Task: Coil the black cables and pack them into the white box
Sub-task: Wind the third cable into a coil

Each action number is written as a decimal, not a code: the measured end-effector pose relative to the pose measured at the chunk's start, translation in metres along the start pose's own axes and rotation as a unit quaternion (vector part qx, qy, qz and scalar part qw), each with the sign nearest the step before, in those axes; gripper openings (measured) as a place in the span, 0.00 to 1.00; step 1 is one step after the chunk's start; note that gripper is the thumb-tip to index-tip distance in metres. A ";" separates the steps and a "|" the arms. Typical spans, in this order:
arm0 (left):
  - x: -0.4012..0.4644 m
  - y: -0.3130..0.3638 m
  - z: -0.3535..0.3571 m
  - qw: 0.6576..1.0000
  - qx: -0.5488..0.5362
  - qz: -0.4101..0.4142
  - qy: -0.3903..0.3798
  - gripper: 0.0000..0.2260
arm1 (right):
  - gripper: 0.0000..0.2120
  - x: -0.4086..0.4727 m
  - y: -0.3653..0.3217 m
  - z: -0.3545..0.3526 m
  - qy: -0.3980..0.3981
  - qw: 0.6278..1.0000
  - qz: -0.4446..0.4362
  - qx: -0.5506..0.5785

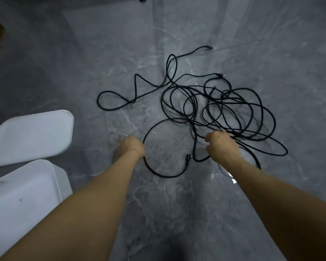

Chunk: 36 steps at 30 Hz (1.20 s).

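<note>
Your two bare forearms reach forward from the bottom edge over a grey marbled floor [177,213]. Your left hand [132,147] is curled into a loose fist right at the left side of a round loop of black cable [149,166]; it looks closed around that strand, though the fingers are turned away and you cannot see the contact itself. Your right hand [221,146] is down at the near edge of the tangle, fingers [208,138] bent and partly spread, with strands running under and past the palm; whether it actually pinches one of them cannot be told. The black cables [224,110] lie in a loose heap of overlapping loops just beyond your right hand, on the floor, with a longer run snaking off to the far left into a flat loop [111,100] and another end trailing toward the top [208,47]. One plug end [188,157] rests on the floor between your hands. The white box [24,200] stands open at your lower left, well apart from the cables, and its white lid [32,136] lies flat on the floor just beyond it.
</note>
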<state>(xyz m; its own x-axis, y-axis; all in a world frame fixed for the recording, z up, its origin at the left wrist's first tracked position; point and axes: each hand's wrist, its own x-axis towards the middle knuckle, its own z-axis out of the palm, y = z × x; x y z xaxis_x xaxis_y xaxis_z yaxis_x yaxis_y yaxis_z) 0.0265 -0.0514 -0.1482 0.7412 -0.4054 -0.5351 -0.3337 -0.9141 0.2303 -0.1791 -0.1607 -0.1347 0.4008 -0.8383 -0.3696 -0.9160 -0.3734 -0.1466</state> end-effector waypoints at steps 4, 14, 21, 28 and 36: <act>-0.006 0.003 0.005 1.000 -0.012 -0.010 -0.022 0.30 | 0.13 -0.001 -0.002 -0.011 -0.008 1.000 -0.011 0.021; -0.001 -0.010 0.036 0.994 0.103 -0.032 0.004 0.14 | 0.19 0.012 0.001 -0.008 0.081 0.990 -0.046 0.105; -0.005 -0.001 0.034 0.998 -0.014 -0.011 0.054 0.18 | 0.27 0.023 0.003 0.005 0.011 1.000 -0.002 0.018; -0.019 0.010 0.007 0.975 -0.090 0.156 0.132 0.11 | 0.10 0.018 0.001 -0.018 0.061 0.989 -0.015 0.133; -0.059 0.061 -0.032 0.955 -0.117 0.215 0.166 0.19 | 0.17 -0.025 0.003 -0.087 0.104 0.948 -0.171 0.247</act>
<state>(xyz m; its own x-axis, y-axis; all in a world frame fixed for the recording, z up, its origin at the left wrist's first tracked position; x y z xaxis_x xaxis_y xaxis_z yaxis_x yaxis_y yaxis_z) -0.0192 -0.0838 -0.0761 0.7221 -0.6880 -0.0720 -0.5377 -0.6238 0.5672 -0.1906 -0.1756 -0.0467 0.6235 -0.7807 -0.0420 -0.6060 -0.4486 -0.6569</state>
